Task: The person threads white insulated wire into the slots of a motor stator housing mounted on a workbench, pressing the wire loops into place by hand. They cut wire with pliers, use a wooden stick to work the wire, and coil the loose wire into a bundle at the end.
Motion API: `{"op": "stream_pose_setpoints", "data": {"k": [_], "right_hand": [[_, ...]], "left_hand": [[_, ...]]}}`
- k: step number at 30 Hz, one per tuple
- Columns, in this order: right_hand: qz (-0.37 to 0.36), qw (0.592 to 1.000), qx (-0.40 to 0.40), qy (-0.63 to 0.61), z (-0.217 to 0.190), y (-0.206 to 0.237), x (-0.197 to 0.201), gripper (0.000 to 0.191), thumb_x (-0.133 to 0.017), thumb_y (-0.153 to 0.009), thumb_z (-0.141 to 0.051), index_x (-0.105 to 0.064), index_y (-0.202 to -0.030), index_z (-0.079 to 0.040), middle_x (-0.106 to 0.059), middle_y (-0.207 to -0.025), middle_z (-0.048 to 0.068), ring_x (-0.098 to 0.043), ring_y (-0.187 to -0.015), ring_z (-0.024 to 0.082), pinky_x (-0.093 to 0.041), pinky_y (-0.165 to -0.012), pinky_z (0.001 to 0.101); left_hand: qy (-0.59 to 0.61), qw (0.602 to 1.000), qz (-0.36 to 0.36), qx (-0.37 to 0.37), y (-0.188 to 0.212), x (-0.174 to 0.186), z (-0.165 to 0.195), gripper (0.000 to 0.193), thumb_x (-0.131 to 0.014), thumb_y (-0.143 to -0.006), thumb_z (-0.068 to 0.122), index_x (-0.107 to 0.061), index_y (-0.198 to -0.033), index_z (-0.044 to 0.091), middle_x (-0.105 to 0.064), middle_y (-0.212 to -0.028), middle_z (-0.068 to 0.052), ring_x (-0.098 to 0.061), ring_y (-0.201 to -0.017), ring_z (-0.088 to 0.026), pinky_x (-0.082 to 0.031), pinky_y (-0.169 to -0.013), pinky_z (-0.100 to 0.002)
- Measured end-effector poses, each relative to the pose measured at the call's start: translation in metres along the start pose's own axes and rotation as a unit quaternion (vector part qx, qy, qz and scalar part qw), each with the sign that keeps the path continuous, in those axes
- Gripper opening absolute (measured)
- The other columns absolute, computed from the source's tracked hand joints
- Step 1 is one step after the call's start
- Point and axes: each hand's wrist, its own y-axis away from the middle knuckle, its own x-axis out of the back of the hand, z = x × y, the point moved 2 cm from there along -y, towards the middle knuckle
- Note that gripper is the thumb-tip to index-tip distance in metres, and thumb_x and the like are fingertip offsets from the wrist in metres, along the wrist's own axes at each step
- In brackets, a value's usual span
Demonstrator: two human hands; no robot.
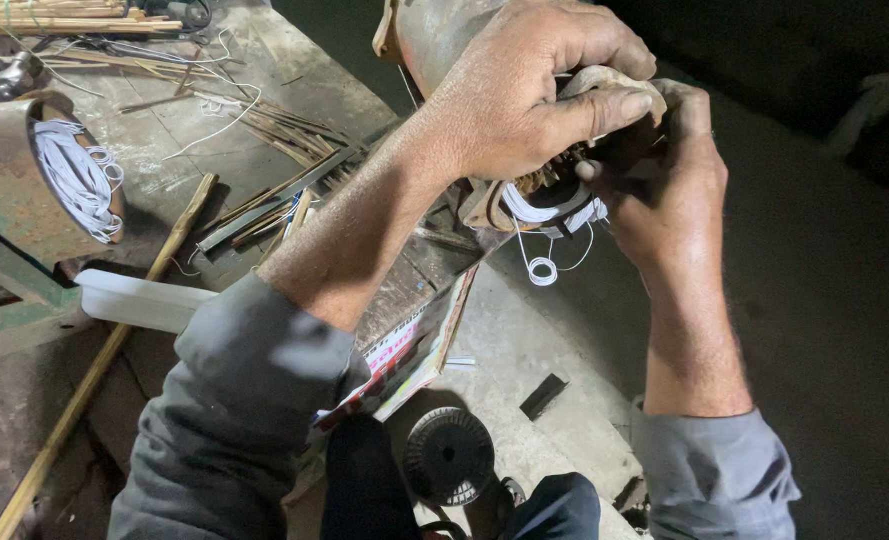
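Observation:
My left hand wraps over the open end of a rusty cylindrical motor housing lying on a worn workbench, thumb pressing a pale strip at its mouth. My right hand comes from the right and its fingers pinch into the same opening, where copper windings and white cord show. A small loop of white cord hangs below the opening. Both sleeves are grey.
A second rusty housing with white cord coils sits at left. Bamboo sticks and slivers litter the bench, with a long wooden stick, a white plastic piece, a printed card and a dark spool on the floor.

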Motion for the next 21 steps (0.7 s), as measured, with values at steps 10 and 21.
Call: {"op": "stream_pose_setpoints", "data": {"k": [10,21], "right_hand": [[0.068,0.991,0.093,0.06,0.016,-0.002,-0.014,0.064,-0.096,-0.089,-0.008,-0.046,-0.128,-0.004,-0.072,-0.12,0.011,-0.074,-0.11,0.019,-0.064,-0.089,0.033],[-0.087,0.986,0.094,-0.107,0.009,0.001,0.014,0.054,-0.084,-0.1,-0.006,-0.051,-0.144,-0.005,-0.067,-0.137,0.013,-0.064,-0.129,0.019,-0.058,-0.109,0.0365]], "left_hand": [[0.055,0.998,-0.014,0.026,0.002,0.001,0.001,0.024,-0.076,-0.1,0.024,-0.072,-0.113,0.004,-0.075,-0.106,-0.006,-0.075,-0.099,-0.014,-0.06,-0.087,-0.03],[0.026,1.0,-0.008,0.01,0.0,-0.002,-0.002,0.03,-0.075,-0.106,0.031,-0.075,-0.118,0.003,-0.079,-0.11,-0.007,-0.076,-0.105,-0.015,-0.06,-0.092,-0.031]]}}
